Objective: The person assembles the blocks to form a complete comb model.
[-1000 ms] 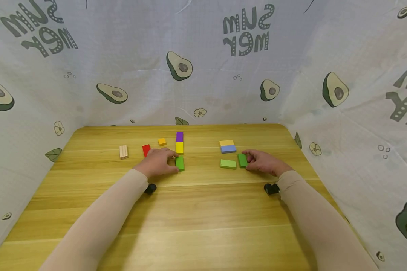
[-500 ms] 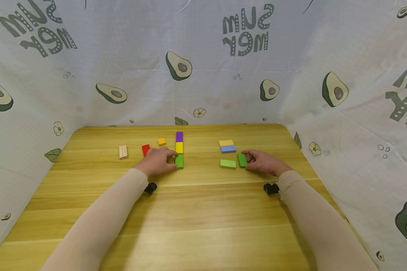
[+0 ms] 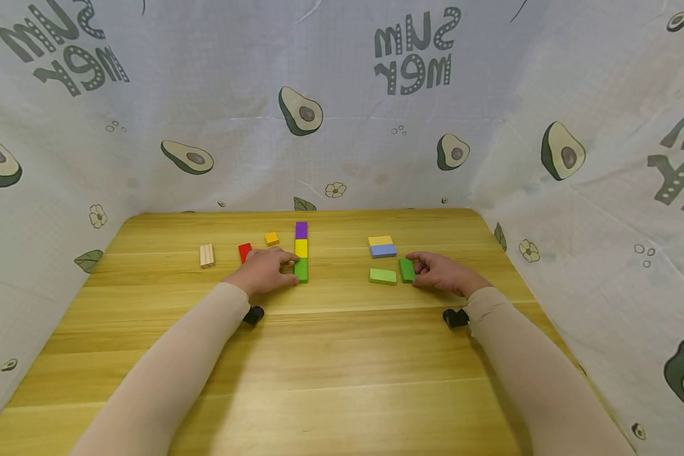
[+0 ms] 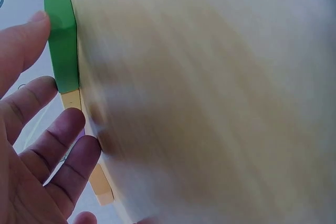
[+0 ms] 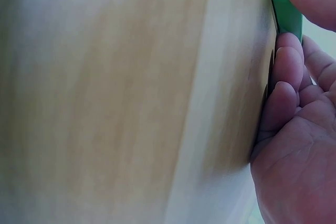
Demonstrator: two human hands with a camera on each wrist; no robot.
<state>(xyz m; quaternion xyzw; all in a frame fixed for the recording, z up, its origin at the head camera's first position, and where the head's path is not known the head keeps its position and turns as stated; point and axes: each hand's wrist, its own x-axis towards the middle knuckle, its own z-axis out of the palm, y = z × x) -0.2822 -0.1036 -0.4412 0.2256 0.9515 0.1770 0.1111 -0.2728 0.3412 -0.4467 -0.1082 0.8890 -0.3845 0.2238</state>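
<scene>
Green block (image 3: 301,271): flat on the table (image 3: 342,361); end to end with the yellow block (image 3: 301,248), purple block (image 3: 301,230) beyond;
Left hand (image 3: 261,272): clamped on that green block's ends; kinda looks like squaring up the line; next, probably ease off without nudging anything;
Right hand (image 3: 446,273): pinching the darker green block (image 3: 406,270), just beside the lime block (image 3: 383,276)

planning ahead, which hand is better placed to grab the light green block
Right hand, probably: nearer the light green block, but must first release the darker green block; left hand grips another green block farther off.
</scene>
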